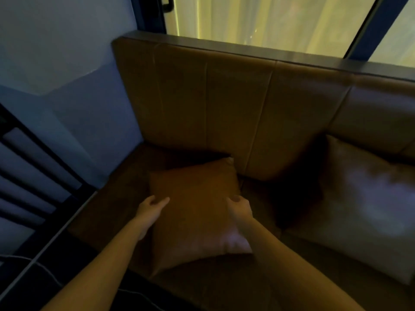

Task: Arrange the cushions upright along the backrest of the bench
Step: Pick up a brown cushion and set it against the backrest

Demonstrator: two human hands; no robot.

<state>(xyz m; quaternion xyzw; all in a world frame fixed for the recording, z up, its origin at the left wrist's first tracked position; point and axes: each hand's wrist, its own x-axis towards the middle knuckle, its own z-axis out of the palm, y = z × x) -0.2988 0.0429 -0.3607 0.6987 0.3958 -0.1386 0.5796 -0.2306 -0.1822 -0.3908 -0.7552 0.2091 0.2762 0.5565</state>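
Our left hand (151,207) and right hand (241,208) grip the brown cushion (197,212) at its 9 and 3 o'clock edges, fingers curled around it on the bench (116,212).

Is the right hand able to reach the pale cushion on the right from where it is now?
Probably yes: the right hand grips the brown cushion, and only bare seat separates it from the pale cushion.

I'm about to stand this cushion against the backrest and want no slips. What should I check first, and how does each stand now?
1. Left hand on cushion edge: ok.
2. Right hand on the opposite edge: ok.
3. Cushion upright: not ok, it lies tilted on the seat.
4. Backrest behind it bare: ok.
5. Room beside the grey cushion: ok, they are apart.
6. Firmness of grip: cannot tell.
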